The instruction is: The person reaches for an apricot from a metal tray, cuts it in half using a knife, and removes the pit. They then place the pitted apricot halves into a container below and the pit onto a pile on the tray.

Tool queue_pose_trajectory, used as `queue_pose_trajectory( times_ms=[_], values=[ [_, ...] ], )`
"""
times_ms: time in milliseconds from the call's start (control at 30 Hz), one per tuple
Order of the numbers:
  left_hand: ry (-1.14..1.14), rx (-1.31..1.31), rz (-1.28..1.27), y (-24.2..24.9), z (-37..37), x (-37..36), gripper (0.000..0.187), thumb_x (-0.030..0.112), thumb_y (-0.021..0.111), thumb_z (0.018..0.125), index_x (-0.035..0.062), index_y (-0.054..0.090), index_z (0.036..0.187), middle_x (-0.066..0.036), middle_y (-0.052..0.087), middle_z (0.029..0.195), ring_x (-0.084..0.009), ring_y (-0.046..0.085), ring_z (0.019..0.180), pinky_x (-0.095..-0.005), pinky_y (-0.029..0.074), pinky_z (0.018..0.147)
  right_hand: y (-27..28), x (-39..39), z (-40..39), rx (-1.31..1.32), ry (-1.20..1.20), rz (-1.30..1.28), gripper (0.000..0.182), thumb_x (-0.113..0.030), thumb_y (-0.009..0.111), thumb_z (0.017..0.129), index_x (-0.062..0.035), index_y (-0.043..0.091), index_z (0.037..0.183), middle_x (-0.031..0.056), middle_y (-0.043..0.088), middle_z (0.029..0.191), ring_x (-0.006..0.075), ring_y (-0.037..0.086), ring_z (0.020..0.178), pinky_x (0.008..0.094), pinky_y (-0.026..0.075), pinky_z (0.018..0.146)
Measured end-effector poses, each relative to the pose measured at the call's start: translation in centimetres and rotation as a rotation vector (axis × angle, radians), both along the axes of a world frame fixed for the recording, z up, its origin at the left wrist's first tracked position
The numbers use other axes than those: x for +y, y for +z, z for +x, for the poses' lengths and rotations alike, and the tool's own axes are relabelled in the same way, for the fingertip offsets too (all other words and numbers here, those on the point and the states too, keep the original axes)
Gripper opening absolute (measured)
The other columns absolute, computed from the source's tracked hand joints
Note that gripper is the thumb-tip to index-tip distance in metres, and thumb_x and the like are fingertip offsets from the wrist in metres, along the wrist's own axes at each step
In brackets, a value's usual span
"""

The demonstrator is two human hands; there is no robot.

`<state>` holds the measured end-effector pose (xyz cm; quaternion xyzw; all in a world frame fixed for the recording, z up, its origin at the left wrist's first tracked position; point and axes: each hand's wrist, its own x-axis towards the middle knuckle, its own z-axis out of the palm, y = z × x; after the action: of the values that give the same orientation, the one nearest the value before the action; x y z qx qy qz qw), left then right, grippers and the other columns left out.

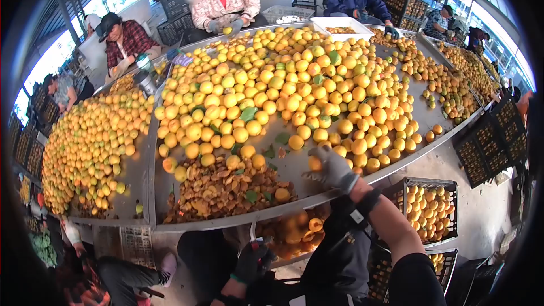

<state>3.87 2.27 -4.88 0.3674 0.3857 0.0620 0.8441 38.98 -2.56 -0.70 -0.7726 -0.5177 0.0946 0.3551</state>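
My right hand [334, 171], in a grey glove, reaches over the metal sorting table [294, 175], its thumb and fingers curled around one yellow-orange apricot [314, 163]. Many whole apricots [272, 93] are heaped just beyond that hand. Below the near edge of the table is my left hand [251, 262] in a dark glove. It is closed on a small tool that looks like a knife [253, 231], with a pale blade pointing up and some red at the grip. Beside it, under the rim, sits a container of halved apricots [297, 229]. A pile of brownish apricot pieces [221, 192] lies at the table's front left.
Several people sit around the table, one in a plaid jacket [226, 0] across from me. A black crate of apricots [428, 209] stands on the floor at my right. Metal dividers [152, 164] split the table. A white tray [343, 25] rests at the far edge.
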Motion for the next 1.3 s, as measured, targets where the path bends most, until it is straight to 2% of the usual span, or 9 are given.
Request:
queue_pose_trajectory(
  times_ms=[600, 733, 767, 833, 867, 967, 1033, 1233, 1300],
  values=[
    [-0.059, -0.137, 0.022, 0.4, -1.3, 0.0, 0.037, 0.016, 0.056, 0.092, 0.0031, 0.053, 0.126, -0.008, 0.065, 0.079, -0.0071, 0.051, 0.049, -0.0190, 0.036, 0.041, -3.5, 1.4, -0.2, -0.146, -0.138, -0.332, 0.022, -0.012, 0.051, 0.087, -0.0123, 0.063, 0.105, 0.0134, 0.068, 0.096, 0.0346, 0.064, 0.090, 0.0417, 0.051, 0.074],
    [-0.044, -0.122, 0.025, 0.8, -1.4, -0.1, 0.037, 0.015, 0.056, 0.091, 0.0023, 0.052, 0.126, -0.008, 0.065, 0.078, -0.0078, 0.050, 0.048, -0.0192, 0.036, 0.041, 0.2, 0.1, 0.8, -0.182, 0.027, 0.075, 0.023, -0.006, 0.056, 0.084, -0.0084, 0.062, 0.106, 0.0023, 0.058, 0.068, 0.0122, 0.056, 0.058, 0.0272, 0.046, 0.053],
    [-0.044, -0.122, 0.021, 0.5, -1.5, -0.1, 0.037, 0.015, 0.056, 0.091, 0.0023, 0.052, 0.126, -0.008, 0.065, 0.078, -0.0078, 0.050, 0.048, -0.0192, 0.036, 0.041, 3.2, -0.6, 0.4, 0.580, -0.169, 0.225, 0.024, -0.001, 0.055, 0.083, -0.0081, 0.063, 0.104, -0.0010, 0.054, 0.066, 0.0128, 0.054, 0.055, 0.0241, 0.044, 0.051],
    [0.012, -0.135, -0.021, -0.5, -1.7, 0.0, 0.038, 0.014, 0.056, 0.091, 0.0017, 0.051, 0.126, -0.009, 0.065, 0.077, -0.0083, 0.050, 0.048, -0.0196, 0.036, 0.040, 9.6, -5.8, 1.1, 0.274, -0.034, 0.304, 0.026, -0.001, 0.054, 0.088, -0.0094, 0.058, 0.111, 0.0006, 0.057, 0.077, 0.0115, 0.056, 0.064, 0.0217, 0.044, 0.054],
    [0.013, -0.138, -0.028, -0.5, -1.6, 0.0, 0.038, 0.014, 0.056, 0.091, 0.0017, 0.051, 0.126, -0.009, 0.065, 0.077, -0.0083, 0.050, 0.048, -0.0196, 0.036, 0.040, 7.1, -9.4, 5.5, 0.868, 0.288, 0.591, 0.031, -0.006, 0.057, 0.090, -0.0119, 0.055, 0.119, 0.0009, 0.060, 0.083, 0.0117, 0.056, 0.068, 0.0240, 0.045, 0.059],
    [0.031, -0.203, -0.026, -0.2, -1.5, 0.4, 0.038, 0.014, 0.057, 0.090, 0.0015, 0.051, 0.126, -0.009, 0.065, 0.076, -0.0083, 0.051, 0.048, -0.0198, 0.037, 0.041, 6.0, -14.1, 6.0, 0.398, 0.030, 0.249, 0.031, -0.015, 0.058, 0.091, -0.0117, 0.056, 0.122, 0.0054, 0.065, 0.089, 0.0157, 0.060, 0.070, 0.0301, 0.047, 0.063],
    [-0.005, -0.230, -0.049, -0.4, -1.5, 0.2, 0.038, 0.015, 0.058, 0.090, 0.0026, 0.051, 0.126, -0.009, 0.065, 0.078, -0.0087, 0.052, 0.049, -0.0199, 0.038, 0.042, 5.8, -16.2, 5.8, -0.847, -0.315, -0.324, 0.025, -0.014, 0.061, 0.088, -0.0074, 0.062, 0.112, 0.0111, 0.066, 0.095, 0.0213, 0.064, 0.079, 0.0321, 0.050, 0.069],
    [-0.047, -0.144, -0.026, 0.2, -0.5, -0.3, 0.031, 0.014, 0.059, 0.088, 0.0045, 0.054, 0.117, -0.007, 0.064, 0.079, -0.0079, 0.051, 0.049, -0.0197, 0.038, 0.042, 5.2, -6.8, -4.4, 0.121, -0.234, -0.117, 0.032, -0.021, 0.070, 0.083, -0.0052, 0.063, 0.111, 0.0158, 0.069, 0.098, 0.0253, 0.068, 0.090, 0.0336, 0.053, 0.075],
    [-0.020, -0.142, -0.023, -0.3, -0.4, -0.7, 0.031, 0.015, 0.059, 0.088, 0.0056, 0.054, 0.117, -0.007, 0.064, 0.079, -0.0080, 0.051, 0.049, -0.0197, 0.038, 0.041, 2.3, -2.9, -6.0, -0.185, -0.066, -0.329, 0.048, -0.043, 0.068, 0.081, -0.0116, 0.061, 0.117, 0.0163, 0.063, 0.112, 0.0317, 0.062, 0.103, 0.0424, 0.049, 0.086]
  ],
)
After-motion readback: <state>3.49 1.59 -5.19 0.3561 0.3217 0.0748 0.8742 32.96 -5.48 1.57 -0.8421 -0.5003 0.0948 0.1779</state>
